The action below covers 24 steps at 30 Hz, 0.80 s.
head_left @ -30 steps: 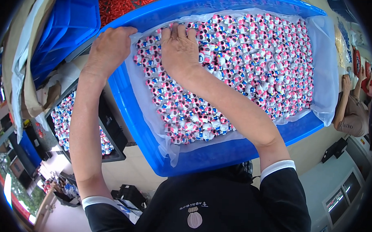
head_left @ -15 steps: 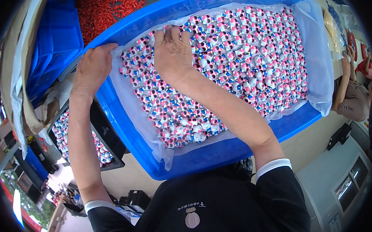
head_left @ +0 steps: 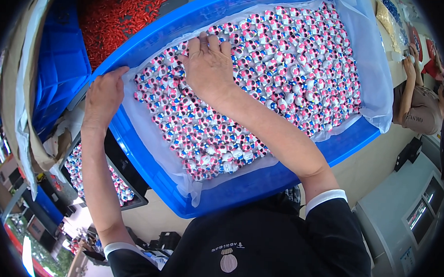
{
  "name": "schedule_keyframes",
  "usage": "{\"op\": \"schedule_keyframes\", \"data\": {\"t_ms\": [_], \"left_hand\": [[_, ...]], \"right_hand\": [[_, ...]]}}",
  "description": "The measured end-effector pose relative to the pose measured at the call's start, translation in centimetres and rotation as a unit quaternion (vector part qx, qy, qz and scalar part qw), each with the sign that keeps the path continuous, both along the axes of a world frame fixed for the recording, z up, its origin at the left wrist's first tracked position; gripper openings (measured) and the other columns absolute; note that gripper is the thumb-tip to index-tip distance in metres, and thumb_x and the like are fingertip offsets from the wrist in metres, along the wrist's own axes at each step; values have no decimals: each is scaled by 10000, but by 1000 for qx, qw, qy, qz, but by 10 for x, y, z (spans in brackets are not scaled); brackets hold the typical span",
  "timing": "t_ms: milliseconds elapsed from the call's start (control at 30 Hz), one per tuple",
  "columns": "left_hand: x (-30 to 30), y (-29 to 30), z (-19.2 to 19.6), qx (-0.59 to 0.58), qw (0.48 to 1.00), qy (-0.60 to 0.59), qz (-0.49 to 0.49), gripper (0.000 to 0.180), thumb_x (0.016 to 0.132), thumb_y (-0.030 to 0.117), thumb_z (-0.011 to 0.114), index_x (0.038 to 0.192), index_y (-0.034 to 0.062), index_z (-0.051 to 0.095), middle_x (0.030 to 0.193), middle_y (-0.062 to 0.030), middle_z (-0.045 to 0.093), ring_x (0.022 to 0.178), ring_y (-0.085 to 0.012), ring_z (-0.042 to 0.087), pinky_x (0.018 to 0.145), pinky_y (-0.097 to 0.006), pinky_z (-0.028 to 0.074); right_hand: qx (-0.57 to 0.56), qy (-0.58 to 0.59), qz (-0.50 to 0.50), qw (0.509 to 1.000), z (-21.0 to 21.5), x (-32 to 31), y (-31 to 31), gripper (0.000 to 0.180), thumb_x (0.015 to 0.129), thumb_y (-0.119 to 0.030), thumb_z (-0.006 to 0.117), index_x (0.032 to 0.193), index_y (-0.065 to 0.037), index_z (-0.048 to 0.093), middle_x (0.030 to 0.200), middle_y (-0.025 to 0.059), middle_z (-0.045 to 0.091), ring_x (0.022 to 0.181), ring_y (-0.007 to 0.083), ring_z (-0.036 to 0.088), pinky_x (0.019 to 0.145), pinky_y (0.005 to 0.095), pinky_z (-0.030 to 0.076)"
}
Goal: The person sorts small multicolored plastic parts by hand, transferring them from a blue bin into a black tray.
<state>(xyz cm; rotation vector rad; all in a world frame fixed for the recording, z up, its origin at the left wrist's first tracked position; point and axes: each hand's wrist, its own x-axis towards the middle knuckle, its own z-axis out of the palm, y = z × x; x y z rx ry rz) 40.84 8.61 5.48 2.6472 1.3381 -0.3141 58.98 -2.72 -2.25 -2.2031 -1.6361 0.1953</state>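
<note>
A large blue bin (head_left: 165,185) lined with thin white plastic sheeting (head_left: 142,116) holds a spread layer of small pink, white and blue figurines (head_left: 263,91). My left hand (head_left: 104,96) is bent over the bin's left rim, at the edge of the liner, with its fingers closed on the rim. Inside the bin, near its far left edge, my right hand (head_left: 209,71) lies palm down on the figurines. Its fingers are apart and slightly bent, and their tips touch the pieces. Whatever lies beneath that palm is hidden.
Under my left forearm a black tray (head_left: 131,176) holds more such figurines. Small red parts (head_left: 120,22) lie beyond the bin, beside an empty-looking blue crate (head_left: 61,77). Brown and white sheeting (head_left: 24,80) hangs at far left. At right, another person (head_left: 417,105) works at a table.
The view has shifted slightly, so the bin appears a little lower and further left. My right hand has moved slightly over the figurines, its thumb now further out. My left hand stays at the rim.
</note>
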Motion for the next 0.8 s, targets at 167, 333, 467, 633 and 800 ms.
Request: {"op": "schedule_keyframes", "data": {"t_ms": [167,333,467,633,800], "left_hand": [[2,-4,4,14,1000,26,-8,299,852,87,462,1087,116,644,950,-204,633,871,-363,614,800,-448,494],[-4,-22,10,8,996,-67,-50,282,844,53,502,1090,89,635,923,-196,636,845,-352,610,763,-428,485],[-24,-37,7,-18,981,-171,-89,237,846,57,549,1065,50,639,836,-160,620,772,-301,579,724,-389,459],[-22,-53,0,-6,977,-208,-46,240,891,226,567,1022,48,663,789,-100,576,778,-236,527,761,-328,417],[-20,-55,-6,33,979,-201,-11,149,861,133,586,938,48,681,750,-96,600,736,-237,529,727,-326,410]], "right_hand": [[-22,-37,-22,999,2,15,1,376,878,-302,508,1017,47,518,1104,220,555,1007,298,467,832,427,309],[-52,-29,-7,998,3,30,-5,383,877,-321,507,1022,33,518,1063,198,558,982,271,458,821,413,294],[-56,-53,-5,997,-3,49,-10,382,882,-309,502,1038,39,516,1097,203,557,1007,277,465,837,417,296],[-32,-19,20,999,-6,62,-19,359,881,-290,509,1025,38,514,1156,228,549,1047,292,466,840,440,316],[-18,-50,12,999,-9,86,-30,377,842,-297,566,1020,31,508,1180,228,538,1065,304,460,839,430,328]]}}
